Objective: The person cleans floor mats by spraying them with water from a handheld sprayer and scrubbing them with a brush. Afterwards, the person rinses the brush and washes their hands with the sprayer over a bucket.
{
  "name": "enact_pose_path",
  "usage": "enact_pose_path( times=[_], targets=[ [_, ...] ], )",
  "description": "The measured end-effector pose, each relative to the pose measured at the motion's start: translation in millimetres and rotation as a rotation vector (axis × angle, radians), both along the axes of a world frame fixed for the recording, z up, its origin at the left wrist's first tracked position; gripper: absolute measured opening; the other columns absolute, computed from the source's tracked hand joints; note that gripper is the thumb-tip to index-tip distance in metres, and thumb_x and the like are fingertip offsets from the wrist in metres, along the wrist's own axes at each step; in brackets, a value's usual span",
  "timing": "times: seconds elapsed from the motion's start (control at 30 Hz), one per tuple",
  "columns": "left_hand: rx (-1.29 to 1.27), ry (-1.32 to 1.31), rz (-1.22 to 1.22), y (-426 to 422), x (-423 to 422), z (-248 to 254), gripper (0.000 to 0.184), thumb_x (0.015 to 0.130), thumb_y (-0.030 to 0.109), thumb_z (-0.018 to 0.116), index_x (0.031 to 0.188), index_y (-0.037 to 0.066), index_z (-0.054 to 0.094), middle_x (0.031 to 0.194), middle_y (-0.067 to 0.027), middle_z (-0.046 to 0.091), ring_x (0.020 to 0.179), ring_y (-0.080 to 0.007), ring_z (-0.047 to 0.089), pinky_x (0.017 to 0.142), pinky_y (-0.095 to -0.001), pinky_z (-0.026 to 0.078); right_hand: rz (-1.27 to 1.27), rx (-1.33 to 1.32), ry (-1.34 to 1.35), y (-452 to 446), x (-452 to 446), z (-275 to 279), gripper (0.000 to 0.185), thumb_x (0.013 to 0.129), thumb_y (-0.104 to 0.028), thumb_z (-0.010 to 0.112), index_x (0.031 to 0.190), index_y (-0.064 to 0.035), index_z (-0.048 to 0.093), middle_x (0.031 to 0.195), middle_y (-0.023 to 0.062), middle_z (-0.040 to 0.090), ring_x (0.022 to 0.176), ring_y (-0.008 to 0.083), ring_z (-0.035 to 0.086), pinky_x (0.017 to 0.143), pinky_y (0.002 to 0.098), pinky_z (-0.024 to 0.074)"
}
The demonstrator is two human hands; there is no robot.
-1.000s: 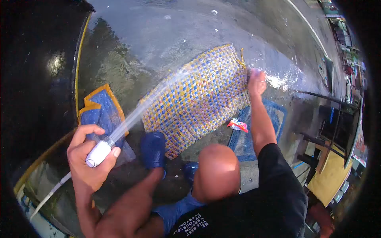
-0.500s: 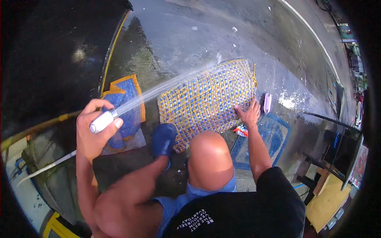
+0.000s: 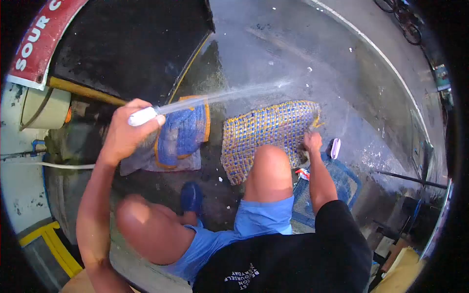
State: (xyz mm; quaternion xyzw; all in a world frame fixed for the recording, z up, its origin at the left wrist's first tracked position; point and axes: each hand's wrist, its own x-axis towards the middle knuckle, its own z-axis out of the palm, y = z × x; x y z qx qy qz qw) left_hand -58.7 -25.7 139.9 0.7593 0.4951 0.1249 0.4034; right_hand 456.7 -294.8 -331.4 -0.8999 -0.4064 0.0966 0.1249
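My left hand (image 3: 128,128) is wrapped round a white spray nozzle (image 3: 142,116) fed by a pale hose (image 3: 71,166). A stream of water shoots from it to the right, passing above the far side of a yellow, blue and white woven mat (image 3: 273,129) on the wet ground. At that mat's right end, my right hand (image 3: 313,141) is closed on its edge; the fingertips are partly hidden. Close to this hand lie a lilac scrub brush (image 3: 335,148) and a small red-and-white packet (image 3: 303,173).
A blue mat with orange trim (image 3: 183,128) lies folded at left, on a greyish one. A worn blue rug (image 3: 337,183) is on the right, partly under my forearm. A dark panel with a yellow edge (image 3: 188,66) stands at upper left. Bicycles (image 3: 408,29) are far off.
My right hand has gone from lying spread on the woven mat to gripping its edge. My foot in the blue clog has drawn back from the mat. The water still runs.
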Motion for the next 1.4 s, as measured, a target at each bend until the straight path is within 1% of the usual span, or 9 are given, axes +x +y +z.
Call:
enact_pose_path(
  times=[0.17, 0.43, 0.67, 0.77, 0.9, 0.97, 1.07, 1.27, 1.4],
  targets=[
    [0.132, 0.055, -0.045, 8.1, 9.7, -44.2, 0.038, 0.080, 0.030, 0.083, 0.090, -0.004, 0.072, 0.089, -0.0105, 0.068, 0.080, -0.0168, 0.066, 0.072, -0.0310, 0.051, 0.130, 0.223, 0.291, 122.2, -33.6, 112.9, 0.031, 0.086, -0.028, 0.056, 0.094, 0.0011, 0.066, 0.092, 0.0280, 0.068, 0.088, 0.0445, 0.067, 0.077, 0.0515, 0.0498],
    [0.196, -0.041, -0.085, 32.5, 48.3, -57.2, 0.053, 0.075, 0.044, 0.084, 0.092, -0.004, 0.073, 0.090, -0.0182, 0.073, 0.086, -0.0274, 0.073, 0.078, -0.0378, 0.054, 0.241, 0.282, 0.383, 239.9, -142.3, 283.8, 0.037, 0.083, -0.027, 0.069, 0.106, 0.0015, 0.066, 0.096, 0.0295, 0.069, 0.095, 0.0428, 0.069, 0.082, 0.0474, 0.0537],
    [0.166, 0.017, -0.153, 36.9, 37.2, -68.3, 0.046, 0.073, 0.039, 0.080, 0.084, -0.005, 0.074, 0.083, -0.0268, 0.071, 0.082, -0.0386, 0.072, 0.075, -0.0438, 0.055, 0.270, 0.628, 0.359, 271.0, -238.0, 172.0, 0.033, 0.091, -0.021, 0.065, 0.119, -0.0055, 0.063, 0.105, 0.0244, 0.070, 0.100, 0.0427, 0.068, 0.086, 0.0448, 0.0543],
    [0.036, 0.071, -0.096, 61.8, 22.4, -65.6, 0.047, 0.073, 0.039, 0.080, 0.088, -0.005, 0.075, 0.087, -0.0271, 0.072, 0.085, -0.0398, 0.072, 0.076, -0.0440, 0.055, 0.230, 0.561, 0.174, 297.1, -236.0, 147.1, 0.025, 0.092, -0.020, 0.065, 0.108, -0.0009, 0.070, 0.100, 0.0220, 0.073, 0.094, 0.0302, 0.071, 0.085, 0.0411, 0.0531],
    [0.135, 0.023, -0.034, 86.1, 7.3, -68.7, 0.045, 0.076, 0.041, 0.079, 0.082, -0.003, 0.074, 0.079, -0.0227, 0.072, 0.076, -0.0314, 0.074, 0.071, -0.0395, 0.055, 0.099, 0.440, 0.473, 319.6, -249.5, 248.6, 0.041, 0.095, -0.037, 0.066, 0.083, 0.0023, 0.074, 0.079, 0.0204, 0.073, 0.076, 0.0338, 0.071, 0.072, 0.0444, 0.0531],
    [0.151, -0.046, -0.001, 87.2, -0.4, -61.6, 0.045, 0.076, 0.040, 0.080, 0.086, -0.004, 0.074, 0.083, -0.0224, 0.073, 0.077, -0.0318, 0.073, 0.073, -0.0402, 0.056, -0.007, 0.522, 0.606, 332.6, -245.7, 273.4, 0.043, 0.099, -0.041, 0.062, 0.085, -0.0011, 0.071, 0.073, 0.0051, 0.067, 0.062, 0.0191, 0.062, 0.061, 0.0368, 0.0491],
    [0.115, -0.219, 0.036, 91.3, -13.6, -59.8, 0.045, 0.076, 0.041, 0.078, 0.088, -0.002, 0.075, 0.086, -0.0235, 0.073, 0.083, -0.0364, 0.073, 0.078, -0.0415, 0.056, -0.339, 0.750, 1.402, 340.7, -239.5, 309.5, 0.036, 0.097, -0.040, 0.064, 0.086, -0.0066, 0.068, 0.065, 0.0010, 0.058, 0.056, 0.0177, 0.056, 0.057, 0.0350, 0.0480],
    [0.142, -0.167, -0.017, 87.0, -34.4, -44.8, 0.044, 0.076, 0.042, 0.078, 0.086, -0.001, 0.075, 0.081, -0.0214, 0.073, 0.078, -0.0324, 0.073, 0.073, -0.0398, 0.055, -0.094, 0.625, 1.591, 333.0, -243.0, 237.2, 0.018, 0.089, -0.024, 0.071, 0.097, -0.0079, 0.069, 0.084, 0.0057, 0.066, 0.073, 0.0191, 0.064, 0.065, 0.0369, 0.0520],
    [0.105, -0.086, -0.054, 85.4, -30.0, -52.3, 0.044, 0.075, 0.039, 0.082, 0.084, -0.003, 0.075, 0.078, -0.0174, 0.073, 0.074, -0.0254, 0.072, 0.069, -0.0370, 0.054, -0.083, 0.403, 0.948, 321.3, -279.3, 146.0, 0.013, 0.082, -0.008, 0.077, 0.091, 0.0008, 0.073, 0.085, 0.0069, 0.071, 0.071, 0.0168, 0.064, 0.066, 0.0352, 0.0517]
  ],
)
